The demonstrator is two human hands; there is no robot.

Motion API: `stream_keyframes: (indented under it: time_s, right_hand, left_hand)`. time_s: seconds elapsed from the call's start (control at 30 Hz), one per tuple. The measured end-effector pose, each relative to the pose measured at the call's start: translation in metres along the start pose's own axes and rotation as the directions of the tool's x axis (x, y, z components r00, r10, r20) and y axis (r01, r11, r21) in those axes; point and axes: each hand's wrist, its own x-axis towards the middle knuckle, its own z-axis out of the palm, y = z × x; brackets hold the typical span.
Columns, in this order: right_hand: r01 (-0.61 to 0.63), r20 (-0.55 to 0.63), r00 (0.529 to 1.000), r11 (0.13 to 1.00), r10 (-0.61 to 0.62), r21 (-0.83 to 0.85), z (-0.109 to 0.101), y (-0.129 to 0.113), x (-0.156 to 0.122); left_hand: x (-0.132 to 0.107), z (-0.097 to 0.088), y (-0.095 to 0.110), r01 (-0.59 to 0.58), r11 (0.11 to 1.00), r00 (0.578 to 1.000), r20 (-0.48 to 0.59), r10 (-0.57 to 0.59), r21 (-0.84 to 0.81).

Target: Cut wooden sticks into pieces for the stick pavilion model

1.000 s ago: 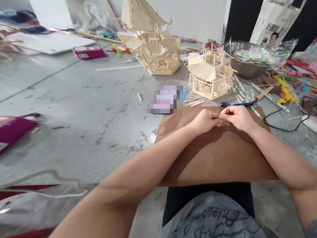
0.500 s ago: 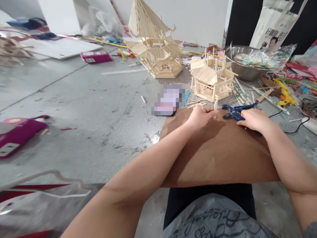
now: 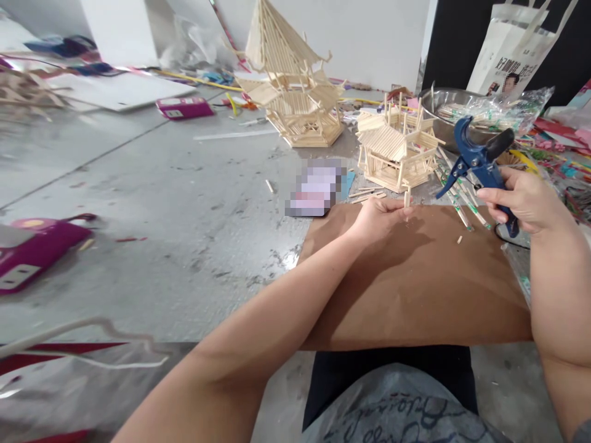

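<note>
My left hand (image 3: pixel 379 216) pinches short wooden sticks (image 3: pixel 407 198) upright at the far edge of the brown sheet (image 3: pixel 415 289). Raised at the right, my right hand (image 3: pixel 526 200) is wrapped round the handle of a blue pipe cutter (image 3: pixel 480 160), whose curved jaw points up and away. Just beyond my left hand stands a small hexagonal stick pavilion (image 3: pixel 399 151) with bare posts on top. A tiny cut stick piece (image 3: pixel 459 239) lies on the sheet. Several loose sticks (image 3: pixel 367 194) rest between my left hand and a phone (image 3: pixel 314 187).
A taller stick pagoda (image 3: pixel 293 80) with a pointed roof stands behind. A metal bowl (image 3: pixel 427 117) with wrapped sticks is at the back right, and chopsticks in wrappers (image 3: pixel 462 197) lie before it. Purple power strips (image 3: pixel 41 252) are on the left side.
My right hand has lifted the blue cutter up and to the right, away from the sheet. My left hand stays nearly in place with the sticks.
</note>
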Motion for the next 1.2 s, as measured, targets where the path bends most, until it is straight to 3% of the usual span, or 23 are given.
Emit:
stream_keyframes:
  time_s: [0.13, 0.27, 0.43, 0.63, 0.7, 0.77, 0.83, 0.9, 0.97, 1.07, 1.2]
  right_hand:
    - [-0.061, 0.161, 0.987, 0.973, 0.025, 0.224, 0.011, 0.001, 0.003]
    - [-0.088, 0.207, 0.978, 0.953, 0.027, 0.289, 0.026, 0.009, 0.011]
    - [-0.016, 0.115, 0.993, 0.936, -0.026, 0.353, 0.042, 0.020, 0.019]
    - [0.049, 0.214, 0.969, 0.945, -0.123, 0.322, 0.063, 0.022, 0.016]
    - [0.068, 0.170, 0.976, 0.927, -0.139, 0.370, 0.067, 0.023, 0.017]
    - [0.117, 0.090, 0.983, 0.917, -0.163, 0.380, 0.067, 0.025, 0.019]
    - [0.168, -0.032, 0.986, 0.952, -0.166, 0.255, 0.064, 0.026, 0.020]
    - [0.157, -0.157, 0.975, 0.987, -0.160, -0.029, 0.059, 0.024, 0.019]
    - [0.107, -0.225, 0.955, 0.930, -0.195, -0.353, 0.058, 0.020, 0.016]
    - [0.110, -0.177, 0.944, 0.773, -0.278, -0.625, 0.063, 0.015, 0.010]
    - [0.124, -0.087, 0.960, 0.682, -0.266, -0.721, 0.076, 0.016, 0.005]
  left_hand:
    - [-0.001, 0.002, 0.000, -0.099, 0.992, 0.987, 0.118, 0.109, -0.082]
    - [-0.002, 0.004, -0.003, -0.026, 0.996, 0.974, 0.223, 0.043, -0.081]
    - [-0.007, 0.009, -0.002, 0.067, 0.996, 0.973, 0.225, -0.053, -0.058]
    - [-0.013, 0.014, 0.006, 0.085, 0.994, 0.970, 0.232, -0.068, -0.065]
    - [-0.012, 0.014, 0.007, 0.069, 0.996, 0.974, 0.220, -0.055, -0.058]
    - [-0.010, 0.012, 0.007, 0.049, 0.998, 0.989, 0.142, -0.043, -0.040]
    - [-0.008, 0.009, 0.006, 0.035, 0.999, 0.999, 0.021, -0.036, 0.012]
    - [-0.005, 0.004, 0.005, 0.029, 0.995, 0.997, -0.080, -0.022, 0.094]
    - [-0.003, 0.000, 0.004, 0.010, 0.984, 0.991, -0.137, 0.014, 0.177]
    - [-0.002, -0.004, 0.001, -0.017, 0.957, 0.979, -0.191, 0.075, 0.291]
    - [-0.001, -0.006, -0.002, -0.018, 0.908, 0.961, -0.244, 0.132, 0.419]
